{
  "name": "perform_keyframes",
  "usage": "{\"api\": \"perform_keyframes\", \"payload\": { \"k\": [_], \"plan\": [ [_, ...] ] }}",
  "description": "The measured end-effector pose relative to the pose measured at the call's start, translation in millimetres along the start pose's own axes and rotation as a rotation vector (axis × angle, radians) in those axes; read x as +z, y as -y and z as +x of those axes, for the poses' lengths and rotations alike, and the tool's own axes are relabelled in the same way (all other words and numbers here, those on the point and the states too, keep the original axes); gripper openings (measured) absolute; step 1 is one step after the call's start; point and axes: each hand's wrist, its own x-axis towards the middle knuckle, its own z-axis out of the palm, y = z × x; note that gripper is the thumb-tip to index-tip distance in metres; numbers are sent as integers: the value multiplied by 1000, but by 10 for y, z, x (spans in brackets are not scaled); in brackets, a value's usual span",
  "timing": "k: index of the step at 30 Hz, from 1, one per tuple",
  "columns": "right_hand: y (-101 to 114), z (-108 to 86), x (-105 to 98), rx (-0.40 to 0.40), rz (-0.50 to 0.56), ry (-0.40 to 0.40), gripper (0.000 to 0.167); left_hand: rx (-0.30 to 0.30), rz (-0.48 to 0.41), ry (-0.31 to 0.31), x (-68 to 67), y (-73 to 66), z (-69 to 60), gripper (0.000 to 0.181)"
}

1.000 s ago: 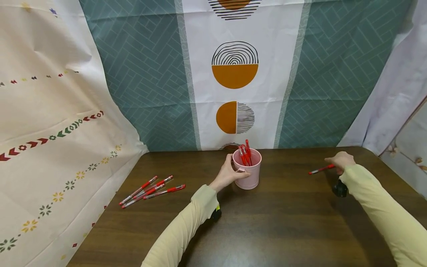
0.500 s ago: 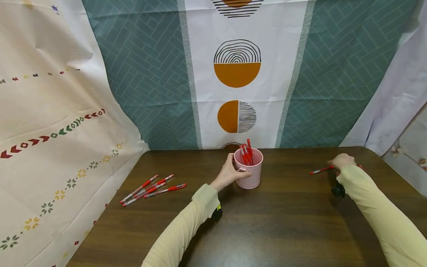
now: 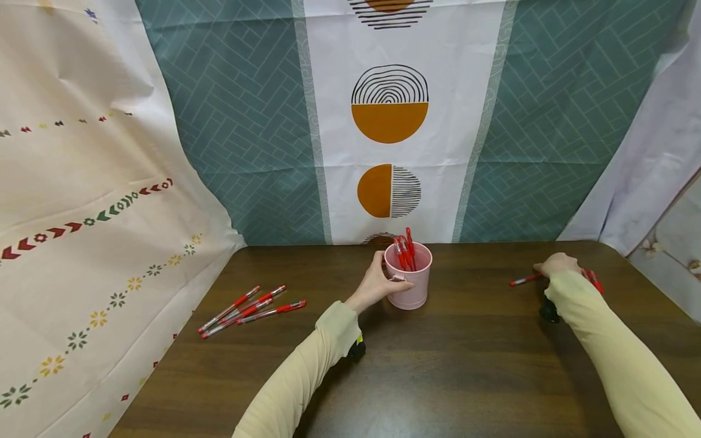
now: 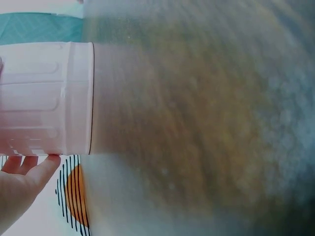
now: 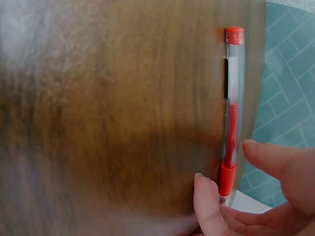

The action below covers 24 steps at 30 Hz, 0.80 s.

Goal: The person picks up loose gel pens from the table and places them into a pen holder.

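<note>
My left hand (image 3: 373, 287) grips the side of a pink bucket (image 3: 412, 293), its thumb across the near side and other fingers round the far side. Several red pens (image 3: 404, 252) stand in the bucket. At the right, my right hand (image 3: 558, 266) is low over a red pen (image 3: 524, 280) on the table. The right wrist view shows the thumb and a finger on either side of this clear-barrelled pen (image 5: 232, 123), spread apart near its red cap end. More red pens (image 3: 594, 281) show just beyond the right wrist, partly hidden by the sleeve.
Several red pens (image 3: 249, 311) lie in a loose, crossing pile on the left of the dark wooden table (image 3: 438, 371). A patterned green and white curtain (image 3: 263, 152) hangs behind the table's back edge. Cream cloth (image 3: 109, 243) hangs at the left.
The right hand has shifted slightly left along the pen, uncovering more red pens behind its wrist. The left hand and bucket keep their place; the head view has shifted a little.
</note>
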Motion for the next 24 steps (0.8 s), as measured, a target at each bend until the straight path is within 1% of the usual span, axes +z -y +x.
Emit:
{"api": "perform_keyframes", "payload": {
  "k": [3, 6, 10, 11, 16, 19, 21, 24],
  "plan": [
    [38, -35, 12, 13, 6, -4, 46, -9, -8, 4, 6, -2, -10, 73],
    [61, -56, 18, 29, 13, -3, 43, -10, -21, 23, -20, -150, -82, 72],
    [43, -22, 29, 36, 21, 10, 48, -5, -26, 39, -56, -369, -182, 71],
    [38, -12, 29, 40, 22, 17, 51, -4, -25, 38, -56, -390, -191, 71],
    [42, -20, 23, 61, 28, 23, 61, 0, -41, 43, -55, -412, -189, 71],
    [38, -19, 16, 53, 38, 22, 65, 2, -45, 47, -58, -418, -188, 71],
    [23, -12, 13, 28, 48, 12, 61, 1, -47, 47, -61, -416, -188, 71],
    [13, -10, -2, -29, 58, 4, 47, -4, -52, 45, -62, -406, -187, 70]
  ]
}}
